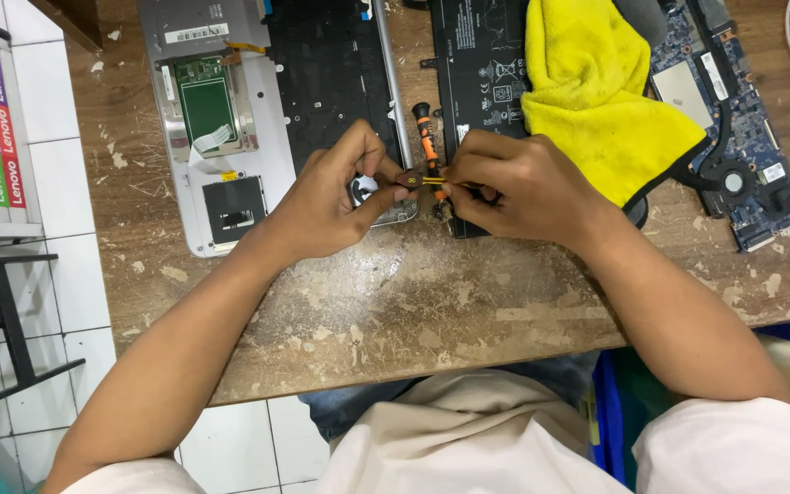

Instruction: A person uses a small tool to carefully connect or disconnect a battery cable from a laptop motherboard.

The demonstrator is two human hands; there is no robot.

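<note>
Over the middle of the worn wooden counter (395, 302), seen from the head camera, both hands meet just above the front edge of an opened laptop. The left hand (336, 197) is closed, thumb and forefinger pinching a small dark brown part (408, 179). The right hand (514, 187) is closed too, its fingertips gripping a thin yellow piece (433, 181) that runs straight into that brown part; whether the yellow piece is a wire, a tag or a tool tip is too small to tell. The two hands nearly touch, knuckles up, forearms coming in from either side of the body, wrists held a little above the wood.

The teardown looks well advanced, as far as I can judge. The silver laptop base (230, 110) lies face down with its inside bare, a green board and ribbon cable showing. The black battery (482, 73) lies loose beside it, and the blue motherboard (742, 137) with its fan lies apart at the right, partly under a yellow microfibre cloth (596, 101). An orange-handled screwdriver (427, 137) lies set down between base and battery, just beyond the fingers. What appears left is the fine work on the little brown part, held off the counter between the two hands.
</note>
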